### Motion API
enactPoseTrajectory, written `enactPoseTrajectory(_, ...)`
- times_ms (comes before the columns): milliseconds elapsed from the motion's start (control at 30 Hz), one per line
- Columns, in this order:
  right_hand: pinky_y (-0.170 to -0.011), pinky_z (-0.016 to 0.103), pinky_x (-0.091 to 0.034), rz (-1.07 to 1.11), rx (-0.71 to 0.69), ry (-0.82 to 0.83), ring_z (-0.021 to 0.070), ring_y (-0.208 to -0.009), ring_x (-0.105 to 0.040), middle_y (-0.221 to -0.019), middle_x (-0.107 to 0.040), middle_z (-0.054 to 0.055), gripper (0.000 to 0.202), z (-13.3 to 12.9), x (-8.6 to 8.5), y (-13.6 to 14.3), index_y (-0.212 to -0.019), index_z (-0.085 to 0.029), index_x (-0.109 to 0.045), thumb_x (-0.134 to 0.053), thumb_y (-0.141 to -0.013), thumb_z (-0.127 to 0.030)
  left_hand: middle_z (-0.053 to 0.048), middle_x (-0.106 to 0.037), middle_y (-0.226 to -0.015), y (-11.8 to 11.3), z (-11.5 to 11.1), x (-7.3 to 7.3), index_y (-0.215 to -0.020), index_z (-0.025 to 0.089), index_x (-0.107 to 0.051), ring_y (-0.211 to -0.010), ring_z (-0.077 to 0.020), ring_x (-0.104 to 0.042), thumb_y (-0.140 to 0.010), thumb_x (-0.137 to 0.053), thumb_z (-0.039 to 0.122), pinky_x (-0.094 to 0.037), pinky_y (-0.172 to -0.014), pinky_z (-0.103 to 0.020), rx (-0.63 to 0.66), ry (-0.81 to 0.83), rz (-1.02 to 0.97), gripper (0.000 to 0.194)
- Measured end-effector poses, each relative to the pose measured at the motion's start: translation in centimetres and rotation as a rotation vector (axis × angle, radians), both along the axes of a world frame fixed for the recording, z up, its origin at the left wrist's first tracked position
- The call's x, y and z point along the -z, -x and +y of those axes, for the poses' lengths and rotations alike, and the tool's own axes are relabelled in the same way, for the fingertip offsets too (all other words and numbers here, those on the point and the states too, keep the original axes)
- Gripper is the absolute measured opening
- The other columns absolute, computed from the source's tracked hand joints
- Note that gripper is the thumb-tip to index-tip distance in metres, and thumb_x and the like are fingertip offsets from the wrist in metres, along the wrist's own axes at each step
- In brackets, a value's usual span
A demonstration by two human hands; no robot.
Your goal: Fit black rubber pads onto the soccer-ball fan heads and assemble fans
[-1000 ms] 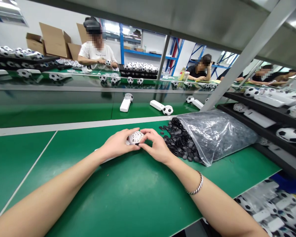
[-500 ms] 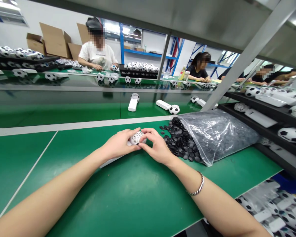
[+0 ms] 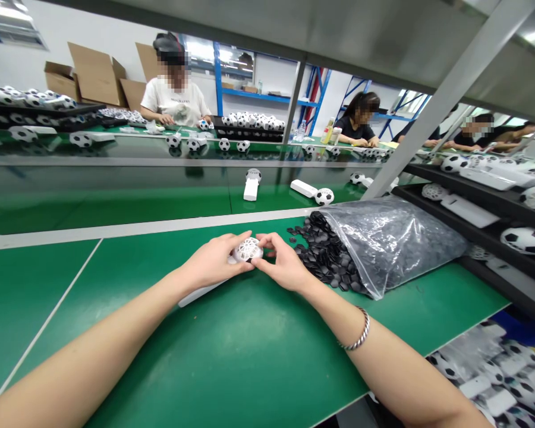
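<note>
My left hand (image 3: 211,261) and my right hand (image 3: 285,264) meet over the green table (image 3: 232,351), both gripping a small white ball-shaped fan head (image 3: 248,249) with a latticed surface. Its white handle (image 3: 200,293) runs back under my left wrist and lies on the table. My right fingertips press on the top of the ball. Just right of my right hand lies a heap of small black pieces (image 3: 325,255) spilling from a clear plastic bag (image 3: 387,238).
Beyond a white strip, finished football-patterned fans (image 3: 323,196) and a white one (image 3: 251,185) lie on a moving belt. Black shelves (image 3: 472,208) at the right hold more fans. Several people sit at the far bench; a slanted metal post (image 3: 432,107) rises on the right.
My hands stay on the white ball, my right fingers shifting slightly on its top. The fans on the belt behind have drifted to the right.
</note>
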State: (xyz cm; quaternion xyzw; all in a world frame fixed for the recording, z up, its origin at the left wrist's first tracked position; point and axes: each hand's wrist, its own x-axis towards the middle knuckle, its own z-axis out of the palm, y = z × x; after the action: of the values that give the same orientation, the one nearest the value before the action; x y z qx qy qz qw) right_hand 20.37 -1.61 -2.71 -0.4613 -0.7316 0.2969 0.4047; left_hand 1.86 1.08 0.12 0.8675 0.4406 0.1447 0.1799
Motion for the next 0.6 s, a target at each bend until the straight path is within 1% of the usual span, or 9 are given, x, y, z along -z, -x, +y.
enactPoseTrajectory(100, -0.087, 0.035, -0.045, 0.058, -0.074, 0.089, 0.0184, -0.108, -0.052, -0.121, -0.05, 0.008, 0.044, 0.32, 0.63, -0.17, -0.116, -0.022, -0.04, -0.058, -0.076, -0.026, -0.009, -0.052, -0.12, 0.01, -0.08, -0.17, -0.135, 0.024, -0.031, -0.104, -0.0263, -0.052, -0.075, -0.053, 0.049, -0.043, -0.083, -0.033, 0.009, -0.001, 0.019, 0.068)
enactPoseTrajectory(167, -0.09, 0.035, -0.044, 0.069, -0.135, 0.101, 0.0175, -0.106, -0.054, -0.121, -0.05, 0.009, 0.046, 0.52, 0.84, -0.33, -0.12, -0.022, -0.038, -0.056, -0.078, -0.026, -0.009, -0.051, -0.122, 0.02, -0.07, -0.18, -0.135, 0.024, -0.029, -0.106, -0.0258, -0.051, -0.076, -0.052, 0.049, -0.042, -0.084, -0.034, 0.026, -0.009, 0.031, 0.068)
enactPoseTrajectory(233, -0.089, 0.035, -0.046, 0.072, -0.167, 0.095, 0.017, -0.102, -0.056, -0.119, -0.052, 0.008, 0.044, 0.66, 0.87, -0.46, -0.12, -0.022, -0.04, -0.055, -0.079, -0.026, -0.009, -0.05, -0.124, 0.04, -0.06, -0.08, -0.136, 0.024, -0.028, -0.109, -0.0253, -0.049, -0.077, -0.05, 0.049, -0.041, -0.086, -0.034, 0.041, -0.017, 0.04, 0.067)
enactPoseTrajectory(367, -0.088, 0.033, -0.047, 0.05, -0.166, 0.05, 0.0167, -0.101, -0.056, -0.117, -0.053, 0.008, 0.041, 0.6, 0.8, -0.44, -0.118, -0.02, -0.04, -0.055, -0.08, -0.025, -0.008, -0.049, -0.126, -0.02, -0.13, 0.18, -0.136, 0.024, -0.028, -0.11, -0.0254, -0.049, -0.079, -0.048, 0.049, -0.04, -0.088, -0.034, 0.039, -0.045, 0.06, 0.065)
enactPoseTrajectory(500, -0.087, 0.034, -0.047, 0.003, -0.148, -0.005, 0.0168, -0.101, -0.055, -0.115, -0.054, 0.008, 0.04, 0.46, 0.82, -0.18, -0.118, -0.02, -0.041, -0.054, -0.08, -0.025, -0.008, -0.049, -0.126, -0.13, -0.23, 0.14, -0.133, 0.022, -0.032, -0.11, -0.026, -0.049, -0.08, -0.045, 0.048, -0.04, -0.088, -0.035, 0.046, -0.073, 0.076, 0.061)
enactPoseTrajectory(600, -0.086, 0.033, -0.047, 0.001, -0.117, -0.009, 0.0161, -0.099, -0.057, -0.113, -0.057, 0.008, 0.039, 1.09, 0.42, -0.76, -0.116, -0.019, -0.044, -0.056, -0.079, -0.026, -0.005, -0.052, -0.124, -0.08, -0.1, -0.06, -0.129, 0.025, -0.038, -0.108, -0.0254, -0.051, -0.077, -0.049, 0.048, -0.041, -0.087, -0.034, 0.05, -0.069, 0.048, 0.058)
